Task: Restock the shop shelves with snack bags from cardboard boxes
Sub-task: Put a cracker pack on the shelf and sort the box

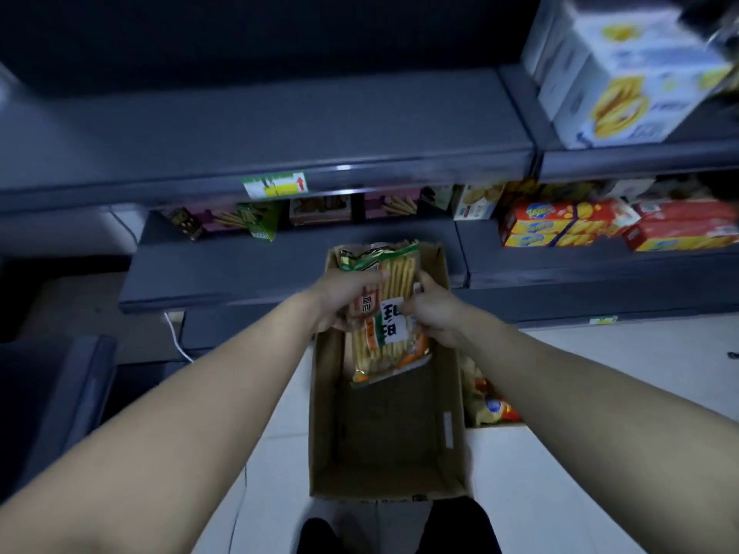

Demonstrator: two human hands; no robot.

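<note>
Seen from the head camera, the person stands over an open cardboard box (320,413) on the pale tiled floor (600,393), with both bare forearms reaching forward. The left hand (344,297) has its fingers curled round the left edge of a snack bag (394,333). The right hand (438,313) grips the bag's right edge. The bag is held lengthwise over the far half of the box, above its rim. It is clear and full of pale biscuit sticks, and it has a white label with black characters.

A second bag (380,259) with a green top sticks out past the hands at the far end, under or behind the first. I cannot tell which hand has hold of it. The near half of the box shows its brown bottom.

Just right of the box, partly hidden by the right forearm, more bags (490,405) in yellow and red lie in what looks like another box.

Beyond the box runs a grey lower shelf (240,269). Small packets (248,221) stand at its back, and red and yellow cracker boxes (560,225) are stacked further right. The upper shelf (280,145) carries a price tag (275,185) on its front edge. White cartons (624,86) sit on the neighbouring shelf at top right. A white cable (176,333) hangs at the left below the lower shelf. Everything is dim and somewhat blurred.
</note>
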